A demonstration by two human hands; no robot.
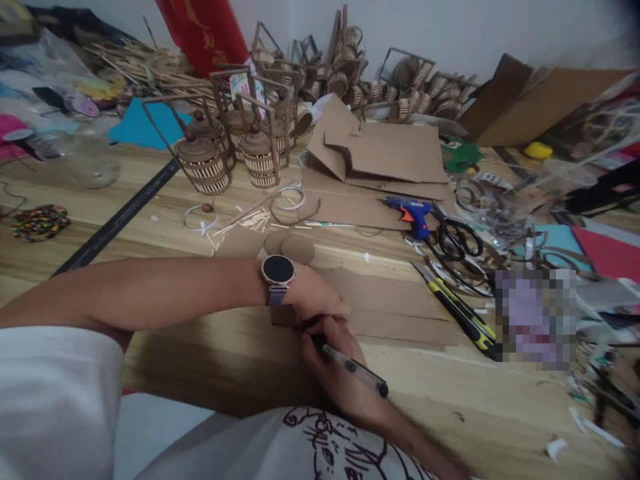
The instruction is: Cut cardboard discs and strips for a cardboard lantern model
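My right hand (337, 370) is closed around a black pen (356, 368), its tip down at the near edge of a flat cardboard strip (395, 307) on the wooden table. My left hand (315, 299), with a round black watch (278, 270) on the wrist, lies across that cardboard just above the pen. Its fingers curl down onto the strip and are partly hidden, pressing it flat. Two small cardboard discs (293, 247) lie just beyond the left wrist.
A yellow-black utility knife (457, 310), black scissors (457, 240) and a blue glue gun (413, 213) lie to the right. Larger cardboard sheets (385, 157), several small woven lantern models (255, 157), a black ruler (117, 220) and scattered sticks fill the far table.
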